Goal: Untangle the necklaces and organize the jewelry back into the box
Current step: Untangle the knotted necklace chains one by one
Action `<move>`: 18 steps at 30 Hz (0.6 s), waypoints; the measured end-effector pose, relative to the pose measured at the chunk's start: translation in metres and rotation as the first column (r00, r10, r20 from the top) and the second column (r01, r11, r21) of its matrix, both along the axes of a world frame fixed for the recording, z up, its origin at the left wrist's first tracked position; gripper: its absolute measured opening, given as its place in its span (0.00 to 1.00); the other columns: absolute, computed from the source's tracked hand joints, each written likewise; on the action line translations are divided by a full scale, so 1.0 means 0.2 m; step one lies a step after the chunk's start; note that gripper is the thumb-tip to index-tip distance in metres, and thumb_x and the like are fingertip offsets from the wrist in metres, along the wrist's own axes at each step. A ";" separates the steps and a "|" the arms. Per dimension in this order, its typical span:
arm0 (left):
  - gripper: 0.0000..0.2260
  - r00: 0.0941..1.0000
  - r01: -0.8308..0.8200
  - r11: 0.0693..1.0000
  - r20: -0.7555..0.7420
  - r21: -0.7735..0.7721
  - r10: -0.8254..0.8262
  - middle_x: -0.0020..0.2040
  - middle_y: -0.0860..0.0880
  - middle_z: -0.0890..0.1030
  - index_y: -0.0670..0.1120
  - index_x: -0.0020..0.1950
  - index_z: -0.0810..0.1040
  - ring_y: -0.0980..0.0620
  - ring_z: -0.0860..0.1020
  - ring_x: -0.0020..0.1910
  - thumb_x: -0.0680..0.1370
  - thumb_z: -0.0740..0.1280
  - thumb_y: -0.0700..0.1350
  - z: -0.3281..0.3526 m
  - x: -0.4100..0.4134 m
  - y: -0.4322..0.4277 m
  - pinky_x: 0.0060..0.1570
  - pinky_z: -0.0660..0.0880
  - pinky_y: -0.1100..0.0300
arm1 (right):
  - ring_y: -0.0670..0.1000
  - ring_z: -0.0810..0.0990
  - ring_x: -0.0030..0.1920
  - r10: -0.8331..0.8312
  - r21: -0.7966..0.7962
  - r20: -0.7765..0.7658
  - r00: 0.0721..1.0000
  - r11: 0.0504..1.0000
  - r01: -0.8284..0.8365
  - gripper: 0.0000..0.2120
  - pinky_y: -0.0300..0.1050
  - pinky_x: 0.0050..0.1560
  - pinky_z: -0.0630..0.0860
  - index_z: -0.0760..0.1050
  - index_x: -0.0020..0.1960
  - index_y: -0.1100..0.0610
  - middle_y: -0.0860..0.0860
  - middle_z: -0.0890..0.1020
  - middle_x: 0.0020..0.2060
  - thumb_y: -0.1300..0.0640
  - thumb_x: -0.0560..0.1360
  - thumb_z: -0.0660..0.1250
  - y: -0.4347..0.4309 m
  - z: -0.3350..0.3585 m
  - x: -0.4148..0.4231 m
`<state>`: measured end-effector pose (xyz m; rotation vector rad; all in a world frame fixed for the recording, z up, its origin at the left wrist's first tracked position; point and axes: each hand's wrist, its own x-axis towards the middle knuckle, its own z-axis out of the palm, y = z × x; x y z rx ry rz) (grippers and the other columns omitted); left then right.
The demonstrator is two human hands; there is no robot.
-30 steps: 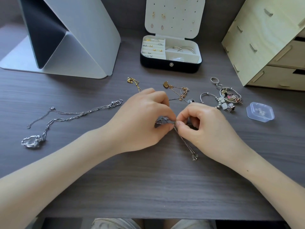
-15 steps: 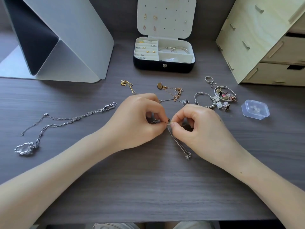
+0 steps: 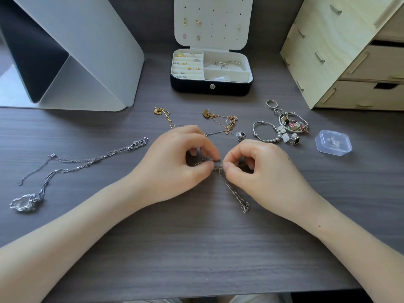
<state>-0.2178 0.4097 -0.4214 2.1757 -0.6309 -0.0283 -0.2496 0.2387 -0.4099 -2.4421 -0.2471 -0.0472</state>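
Note:
My left hand (image 3: pixel 181 156) and my right hand (image 3: pixel 260 169) meet at the table's middle, both pinching a knot of thin chains (image 3: pixel 217 168). One fine silver chain (image 3: pixel 235 192) trails from the knot toward me, ending in a small clasp. A gold chain with a pendant (image 3: pixel 161 113) and a rose-gold chain with a heart tag (image 3: pixel 220 119) lie just behind my hands. A chunky silver necklace (image 3: pixel 65 169) lies stretched out at the left. The open black jewelry box (image 3: pixel 211 72) stands at the back, with earrings in its lid and trays.
A pile of charm bracelets and rings (image 3: pixel 284 127) sits right of my hands, next to a small transparent plastic case (image 3: pixel 333 144). A wooden drawer unit (image 3: pixel 349 51) fills the back right. A grey folded stand (image 3: pixel 72 51) occupies the back left.
The view has drifted closer and slightly left. My fingertips have parted a little at the knot, and the chain tail has shifted slightly.

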 end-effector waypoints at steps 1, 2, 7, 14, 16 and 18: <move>0.05 1.000 0.010 1.000 0.023 0.028 -0.010 0.39 0.55 0.76 0.53 0.40 0.82 0.58 0.72 0.39 0.67 0.67 0.46 0.00 0.00 0.00 0.42 0.68 0.67 | 0.36 0.73 0.35 0.001 0.015 -0.017 1.000 1.000 -0.001 0.07 0.28 0.36 0.64 0.74 0.34 0.46 0.36 0.75 0.29 0.54 0.69 0.67 0.00 0.00 0.00; 0.06 0.999 0.019 0.999 0.045 0.048 -0.021 0.40 0.55 0.76 0.53 0.41 0.82 0.60 0.72 0.39 0.67 0.68 0.47 -0.01 0.00 0.00 0.41 0.67 0.68 | 0.36 0.73 0.34 0.006 0.025 -0.031 0.999 1.000 -0.006 0.07 0.28 0.35 0.65 0.74 0.34 0.46 0.32 0.74 0.29 0.54 0.70 0.67 -0.01 0.01 0.01; 0.05 0.994 0.026 0.998 0.102 0.064 -0.033 0.39 0.55 0.76 0.52 0.40 0.83 0.61 0.71 0.38 0.67 0.70 0.51 -0.02 0.00 0.00 0.39 0.67 0.66 | 0.34 0.73 0.31 0.036 0.074 -0.078 0.996 0.997 -0.031 0.08 0.28 0.33 0.65 0.76 0.34 0.49 0.30 0.72 0.24 0.56 0.71 0.68 -0.01 0.03 0.01; 0.04 0.997 0.037 0.999 0.071 -0.012 -0.036 0.36 0.54 0.77 0.50 0.37 0.83 0.57 0.72 0.35 0.68 0.71 0.49 -0.02 0.01 0.00 0.35 0.67 0.66 | 0.37 0.72 0.29 0.035 0.067 -0.103 0.994 0.997 -0.028 0.06 0.29 0.32 0.65 0.76 0.34 0.49 0.31 0.72 0.23 0.54 0.70 0.66 -0.01 0.04 0.01; 0.03 0.999 0.032 0.998 0.021 -0.062 -0.031 0.35 0.54 0.77 0.50 0.36 0.84 0.54 0.72 0.34 0.67 0.71 0.47 -0.02 0.01 0.00 0.35 0.68 0.65 | 0.36 0.73 0.31 0.031 0.049 -0.092 0.995 0.998 -0.026 0.05 0.28 0.33 0.65 0.75 0.34 0.48 0.30 0.73 0.26 0.52 0.69 0.66 -0.01 0.03 0.01; 0.02 1.000 0.024 0.996 -0.007 -0.091 -0.025 0.35 0.55 0.77 0.50 0.35 0.83 0.54 0.73 0.34 0.66 0.71 0.46 -0.01 0.01 0.01 0.35 0.69 0.65 | 0.35 0.73 0.33 0.023 0.020 -0.065 0.998 1.000 -0.021 0.05 0.28 0.34 0.65 0.74 0.33 0.46 0.30 0.74 0.29 0.51 0.68 0.65 -0.01 0.02 0.01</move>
